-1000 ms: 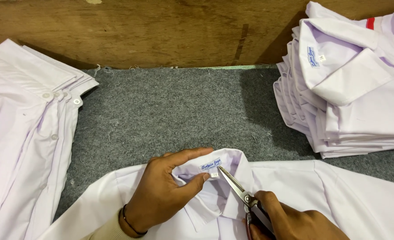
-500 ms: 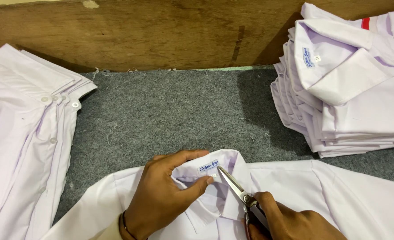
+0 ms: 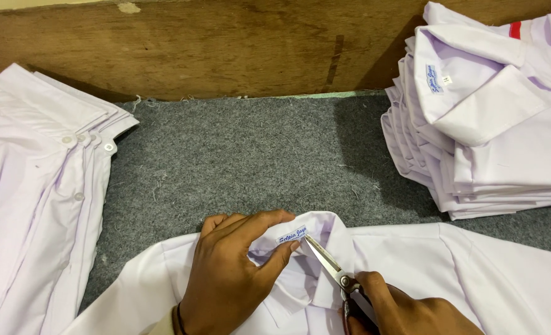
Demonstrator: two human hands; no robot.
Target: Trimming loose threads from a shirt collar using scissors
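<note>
Two labels in view, no packages, signs or screens. One small white rectangular neck label [image 3: 293, 235] with blue lettering sits inside the collar of the shirt lying at bottom centre, pinched at its lower edge by the left hand [image 3: 229, 279] and touched by the scissor tip. A second white rectangular label [image 3: 435, 79] with blue lettering, standing upright lengthwise, sits in the collar of the top shirt on the folded stack at right, with a tiny white size tag [image 3: 447, 79] just beside it.

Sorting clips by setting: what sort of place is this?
Probably a garment workshop's finishing table: folded white shirts stacked at right and left, grey felt, and scissors in the right hand at a collar label.
</note>
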